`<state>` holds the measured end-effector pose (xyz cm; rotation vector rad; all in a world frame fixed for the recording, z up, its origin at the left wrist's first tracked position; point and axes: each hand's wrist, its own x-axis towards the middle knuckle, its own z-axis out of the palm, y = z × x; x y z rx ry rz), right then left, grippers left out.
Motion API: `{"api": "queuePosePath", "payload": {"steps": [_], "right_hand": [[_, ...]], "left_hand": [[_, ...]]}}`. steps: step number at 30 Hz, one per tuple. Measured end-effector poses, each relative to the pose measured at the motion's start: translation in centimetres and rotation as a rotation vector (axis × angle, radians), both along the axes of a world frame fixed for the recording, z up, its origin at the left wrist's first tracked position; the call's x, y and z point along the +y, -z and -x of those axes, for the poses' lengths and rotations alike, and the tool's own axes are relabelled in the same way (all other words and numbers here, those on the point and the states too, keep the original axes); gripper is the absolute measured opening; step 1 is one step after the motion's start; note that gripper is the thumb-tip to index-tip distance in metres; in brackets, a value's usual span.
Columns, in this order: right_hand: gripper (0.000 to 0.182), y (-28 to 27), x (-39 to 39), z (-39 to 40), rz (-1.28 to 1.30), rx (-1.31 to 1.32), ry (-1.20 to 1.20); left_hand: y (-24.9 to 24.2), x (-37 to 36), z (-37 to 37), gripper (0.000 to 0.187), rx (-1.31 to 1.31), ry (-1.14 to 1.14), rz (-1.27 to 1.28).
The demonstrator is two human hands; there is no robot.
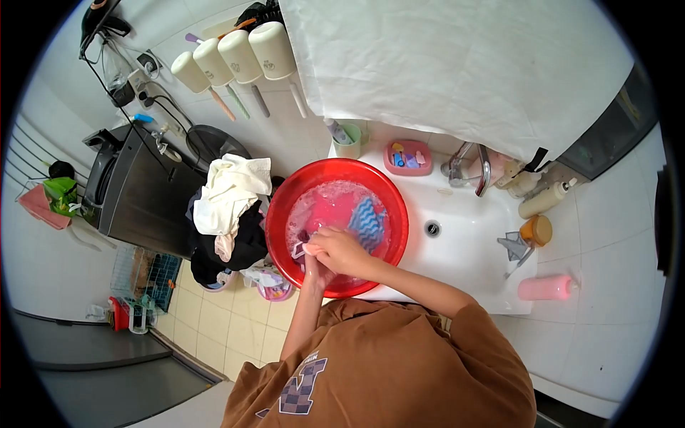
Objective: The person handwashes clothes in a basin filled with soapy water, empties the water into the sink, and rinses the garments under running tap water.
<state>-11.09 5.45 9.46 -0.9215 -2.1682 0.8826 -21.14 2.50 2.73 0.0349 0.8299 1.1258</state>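
Both arms reach forward and converge. Right hand on top, knuckles up, fingers curled closed in a grip. Left hand tucked beneath it, mostly hidden, its grip unclear. Right forearm bare, angled in from right; left forearm bare, nearly vertical. Hands touching.

Bright, even light; soft shadows; strong fisheye bending at edges, black vignette corners; slight overall softness.

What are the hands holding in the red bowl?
Both hands, right over left, clutch a small pale cloth by its bunched middle, above the soapy water in the red bowl. The striped cloth beside them is not held.
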Motion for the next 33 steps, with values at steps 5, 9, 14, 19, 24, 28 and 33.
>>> {"api": "queuePosePath", "payload": {"steps": [5,9,14,19,24,28,33], "right_hand": [[0.009,-1.8,-0.2,0.3,0.126,0.243,-0.102],[0.015,2.1,0.5,1.0,0.265,0.389,0.001],[0.039,4.1,-0.4,1.0,-0.059,0.114,0.32],[0.042,6.5,0.0,1.9,-0.03,0.06,0.474],[0.037,4.8,0.2,0.7,0.267,0.244,0.408],[0.036,5.0,1.1,0.9,0.43,0.144,0.413],[0.036,7.6,1.4,1.6,0.323,0.241,0.45]], "left_hand": [[8.4,0.5,4.1,0.051,-0.634,0.027,-0.334],[0.9,0.6,1.4,0.052,-0.444,-0.081,-0.276],[2.3,2.1,0.4,0.044,-0.258,-0.139,-0.325],[3.6,2.1,-1.3,0.028,0.011,-0.325,-0.182],[1.0,2.0,-2.5,0.019,0.441,-0.432,-0.092],[0.0,2.2,-2.9,0.02,0.631,-0.389,-0.139],[-0.3,2.5,-3.0,0.029,1.016,-0.391,-0.248]]}}
